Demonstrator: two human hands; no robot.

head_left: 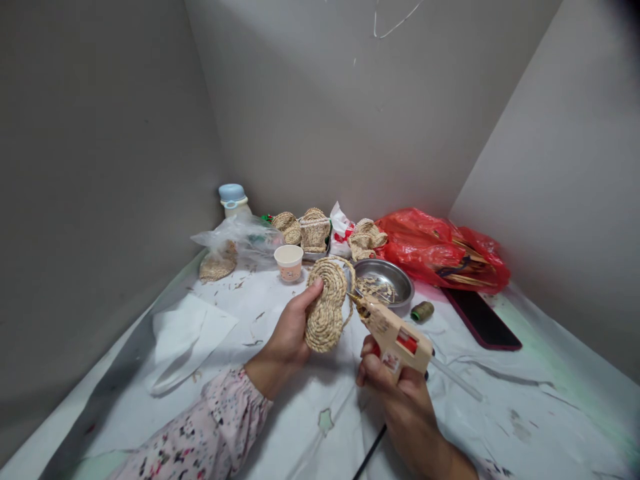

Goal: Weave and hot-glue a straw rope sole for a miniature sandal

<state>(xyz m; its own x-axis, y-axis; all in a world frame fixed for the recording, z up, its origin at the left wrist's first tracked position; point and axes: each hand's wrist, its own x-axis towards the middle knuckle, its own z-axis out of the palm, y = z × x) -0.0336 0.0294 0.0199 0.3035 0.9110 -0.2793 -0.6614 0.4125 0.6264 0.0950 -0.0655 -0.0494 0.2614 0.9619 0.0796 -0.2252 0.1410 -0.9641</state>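
My left hand (pixel 287 330) grips a coiled straw sandal sole (pixel 325 307), which has a woven loop along its far edge. My right hand (pixel 400 400) is wrapped around the handle of a beige and red hot glue gun (pixel 395 337). The gun's nozzle points at the sole's right edge and is very close to it, though I cannot tell if they touch. A glue stick (pixel 457 378) juts from the gun's rear toward the right.
Beyond my hands stand a steel bowl (pixel 385 281) of straw scraps, a paper cup (pixel 289 262), several woven straw pieces (pixel 315 230) and a red plastic bag (pixel 440 250). A dark phone (pixel 483 320), a green thread spool (pixel 423 311) and a black cord (pixel 370 452) lie on the white sheet.
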